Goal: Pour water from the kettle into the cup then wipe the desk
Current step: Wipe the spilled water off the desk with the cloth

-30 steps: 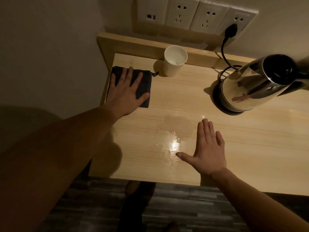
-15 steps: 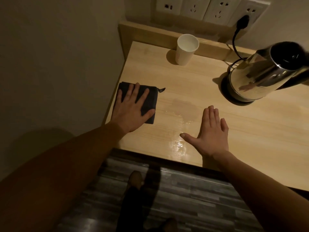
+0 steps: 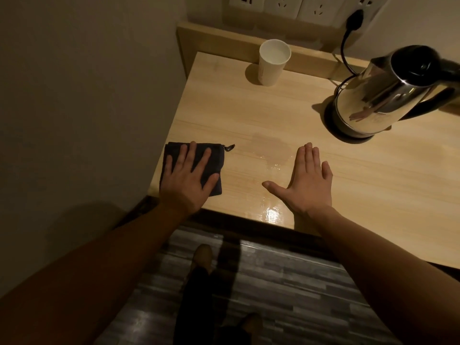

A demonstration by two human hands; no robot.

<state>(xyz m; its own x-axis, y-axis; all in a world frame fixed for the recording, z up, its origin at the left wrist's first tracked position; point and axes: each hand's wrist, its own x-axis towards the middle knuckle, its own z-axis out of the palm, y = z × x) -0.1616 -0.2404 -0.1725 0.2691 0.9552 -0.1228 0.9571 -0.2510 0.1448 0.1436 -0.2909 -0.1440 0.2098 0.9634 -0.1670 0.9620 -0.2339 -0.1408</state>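
A white paper cup stands upright at the back of the wooden desk. The steel kettle sits on its black base at the right. My left hand lies flat, fingers spread, pressing a dark folded cloth at the desk's front left corner. My right hand rests flat and open on the desk, holding nothing. A wet patch glistens between the two hands.
A wall runs close along the desk's left side. Wall sockets sit above the raised back ledge, with the kettle's black cord plugged in. Below the front edge lie a dark floor and my legs.
My left hand has slid the cloth from beside the cup toward the front left corner. My right hand stays flat by the wet patch. The camera has tilted down.
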